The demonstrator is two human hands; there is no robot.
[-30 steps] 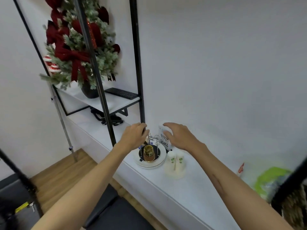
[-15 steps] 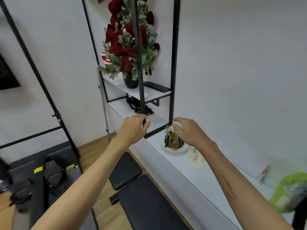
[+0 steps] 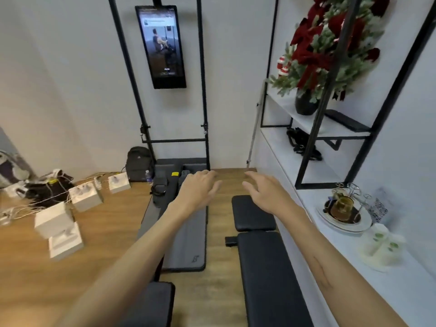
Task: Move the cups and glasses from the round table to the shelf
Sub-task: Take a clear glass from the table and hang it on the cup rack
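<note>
While your left hand (image 3: 200, 188) and right hand (image 3: 265, 193) hang over the floor, fingers spread wide, both hold nothing. Amber glass (image 3: 341, 207) stands on stacked plates (image 3: 364, 224) on the white shelf (image 3: 387, 274), right of your right forearm, apart from it.

Home gym: padded bench (image 3: 264, 267), wall workout screen (image 3: 162, 46).

Amber glass (image 3: 341, 208) upright on white plate (image 3: 366, 223), on white shelf (image 3: 401, 286) at right
</note>
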